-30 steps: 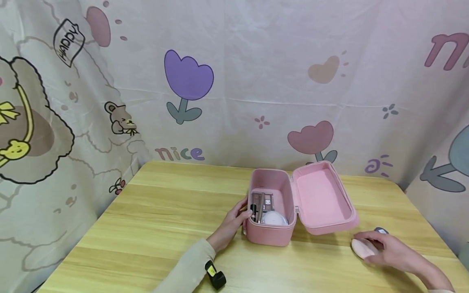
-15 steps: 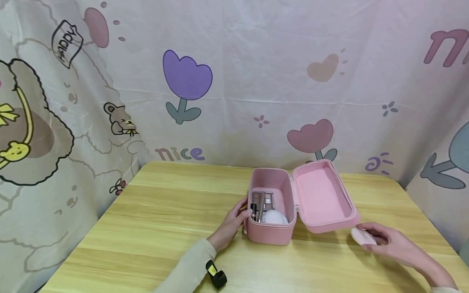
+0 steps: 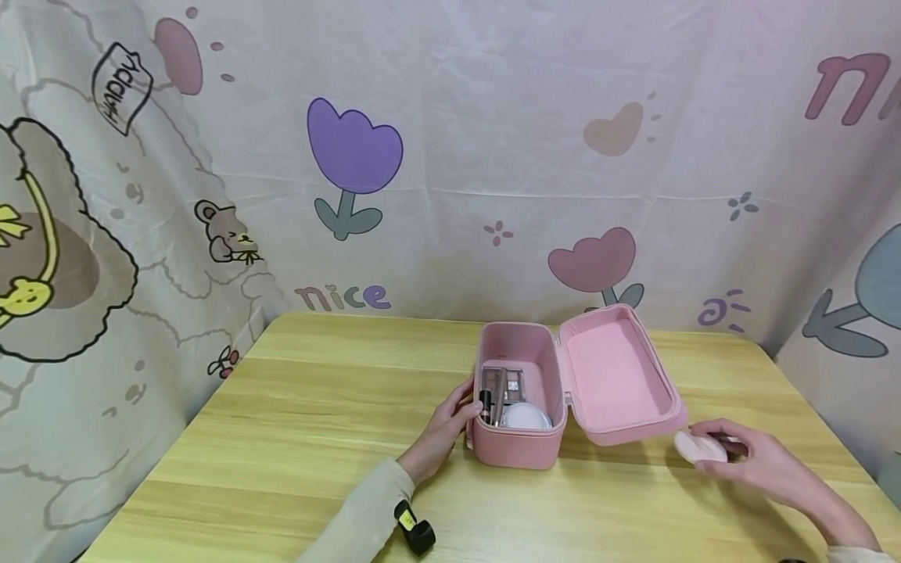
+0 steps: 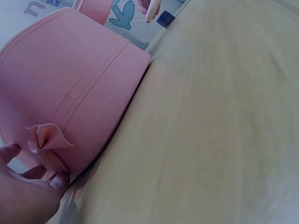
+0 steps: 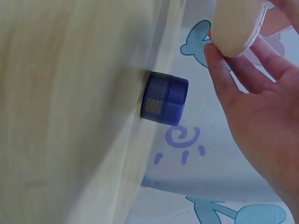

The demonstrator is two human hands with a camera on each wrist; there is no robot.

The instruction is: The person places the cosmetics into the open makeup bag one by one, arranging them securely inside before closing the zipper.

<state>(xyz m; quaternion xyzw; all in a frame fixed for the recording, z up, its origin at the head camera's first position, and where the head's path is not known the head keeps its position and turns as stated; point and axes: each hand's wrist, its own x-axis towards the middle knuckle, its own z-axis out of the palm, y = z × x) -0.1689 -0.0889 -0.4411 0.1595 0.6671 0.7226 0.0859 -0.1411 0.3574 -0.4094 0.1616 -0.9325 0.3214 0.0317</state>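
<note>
My left hand [image 3: 438, 438] grips the left side of a pink makeup case [image 3: 519, 452], thumb at the rim. Its lid [image 3: 621, 375] lies folded back to the right. Inside are an eyeshadow palette [image 3: 515, 378], a slim brown tube [image 3: 500, 397], a black-capped tube [image 3: 486, 399] and a white round item [image 3: 526, 417]. Right of the lid, my right hand [image 3: 767, 465] pinches a pale pink, flat, rounded compact-like thing [image 3: 700, 448] between thumb and fingers. In the right wrist view its smooth side [image 5: 236, 28] and a seam show, raised off the table.
A small dark blue jar [image 5: 164, 99] stands on the table by the right hand; the hand mostly hides it in the head view. The wooden table [image 3: 303, 407] ends at a printed cloth backdrop [image 3: 436, 156]. A black band [image 3: 415, 530] is on the left wrist.
My right hand has lifted the pale pink compact-like thing off the table and brought it slightly up, close to the lid's corner. The left hand and the case stay in place.
</note>
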